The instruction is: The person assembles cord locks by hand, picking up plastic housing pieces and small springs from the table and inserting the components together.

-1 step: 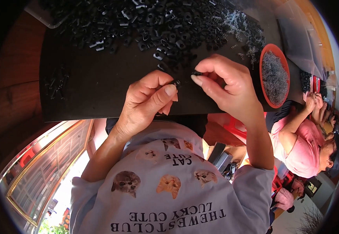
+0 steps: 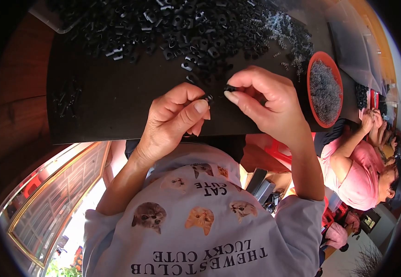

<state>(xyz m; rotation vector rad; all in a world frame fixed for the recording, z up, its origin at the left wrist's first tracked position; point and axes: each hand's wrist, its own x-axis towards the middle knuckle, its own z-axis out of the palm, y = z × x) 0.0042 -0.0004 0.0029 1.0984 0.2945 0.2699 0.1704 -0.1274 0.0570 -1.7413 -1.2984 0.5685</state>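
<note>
Above the front edge of the dark table [image 2: 131,111], both my hands are raised a short gap apart. My left hand [image 2: 175,117] pinches a small black plastic part [image 2: 209,98] between thumb and forefinger, its other fingers curled below. Most of that part is hidden by the fingers. A second small black plastic piece [image 2: 229,88] sticks out of the thumb-and-finger pinch of my right hand [image 2: 267,99]. The two pieces do not touch. Just beyond the hands begins a large pile of black plastic clips [image 2: 177,27], hollow and curved, with holes in some.
Loose metal springs [image 2: 285,34] lie right of the pile. An orange-red bowl [image 2: 310,87] full of small springs stands at the table's right side. Several thin black pieces [image 2: 67,99] lie far left. At right, a person in pink [image 2: 359,177] works with both hands.
My right hand has shifted very slightly left with its black piece, toward my left hand. The left hand looks unchanged.
</note>
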